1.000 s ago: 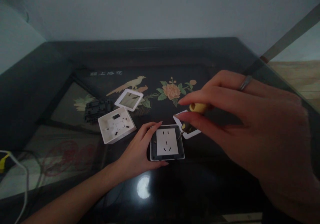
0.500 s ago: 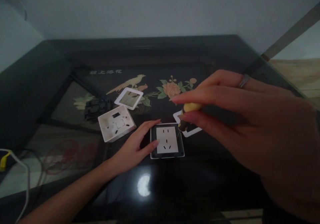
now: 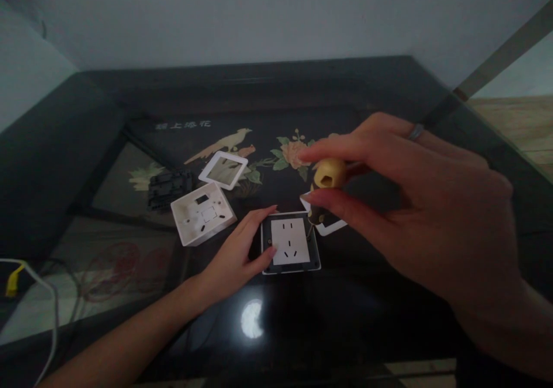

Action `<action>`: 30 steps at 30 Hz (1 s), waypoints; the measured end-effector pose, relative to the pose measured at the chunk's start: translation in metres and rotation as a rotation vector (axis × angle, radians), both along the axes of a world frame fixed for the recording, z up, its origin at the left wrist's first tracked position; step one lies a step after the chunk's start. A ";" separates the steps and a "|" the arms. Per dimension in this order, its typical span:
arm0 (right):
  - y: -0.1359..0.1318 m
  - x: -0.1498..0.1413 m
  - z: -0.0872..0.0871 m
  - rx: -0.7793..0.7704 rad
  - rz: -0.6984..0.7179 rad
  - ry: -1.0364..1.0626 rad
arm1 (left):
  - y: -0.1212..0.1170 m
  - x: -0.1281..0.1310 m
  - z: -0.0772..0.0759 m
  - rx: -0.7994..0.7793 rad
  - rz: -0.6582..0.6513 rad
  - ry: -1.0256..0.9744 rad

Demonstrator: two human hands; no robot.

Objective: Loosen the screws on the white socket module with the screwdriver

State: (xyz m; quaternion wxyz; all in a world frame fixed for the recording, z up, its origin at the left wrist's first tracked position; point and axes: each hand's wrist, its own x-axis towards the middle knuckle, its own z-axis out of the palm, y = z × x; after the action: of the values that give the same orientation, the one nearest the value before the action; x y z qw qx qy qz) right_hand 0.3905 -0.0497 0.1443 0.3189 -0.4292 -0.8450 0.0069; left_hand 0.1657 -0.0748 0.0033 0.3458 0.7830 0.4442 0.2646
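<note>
A white wall socket in a dark frame (image 3: pixel 290 243) lies flat on the black glass table (image 3: pixel 345 319). My left hand (image 3: pixel 235 255) rests against the socket's left side, fingers curled on its edge. My right hand (image 3: pixel 415 203) pinches a screwdriver with a yellow handle (image 3: pixel 329 173) between thumb and fingers, upright over the socket's right edge. The screwdriver's tip meets the socket near its right side. A ring sits on one finger of my right hand.
A white back box (image 3: pixel 203 221) lies left of the socket, a white square frame (image 3: pixel 223 170) behind it, and a black plastic part (image 3: pixel 166 187) further left. Another white frame (image 3: pixel 328 225) lies partly under the screwdriver. Cables (image 3: pixel 26 284) hang at the left edge.
My right hand has twisted and lifted the screwdriver handle slightly, so its end hole now faces the camera. My left hand's fingers shifted on the socket's left edge.
</note>
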 end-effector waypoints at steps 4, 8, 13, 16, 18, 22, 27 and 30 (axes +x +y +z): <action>0.000 0.009 0.006 -0.169 0.125 0.007 | 0.000 0.000 -0.001 -0.002 0.019 0.000; 0.001 0.009 0.006 -0.173 0.208 0.039 | 0.000 -0.001 -0.006 0.054 0.016 0.011; -0.001 0.001 0.003 -0.066 0.046 0.031 | 0.001 0.000 -0.007 0.057 0.015 -0.007; -0.001 0.005 0.006 -0.107 0.078 0.030 | 0.002 0.000 -0.004 0.031 0.009 -0.014; -0.001 0.010 0.008 -0.162 0.161 0.021 | 0.002 0.000 -0.003 0.014 0.008 -0.014; -0.002 0.011 0.008 -0.141 0.241 0.022 | 0.002 -0.001 -0.006 0.041 0.013 -0.016; -0.005 0.002 0.004 -0.002 0.056 0.015 | 0.000 -0.001 -0.007 0.056 0.007 -0.005; -0.004 0.006 0.006 -0.054 0.095 -0.016 | 0.001 0.000 -0.005 0.045 0.004 -0.008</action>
State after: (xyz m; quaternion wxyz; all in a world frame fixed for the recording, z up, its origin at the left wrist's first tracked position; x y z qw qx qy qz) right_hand 0.3966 -0.0537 0.1506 0.3001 -0.3970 -0.8664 0.0413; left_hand 0.1654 -0.0741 -0.0019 0.3293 0.7886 0.4386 0.2782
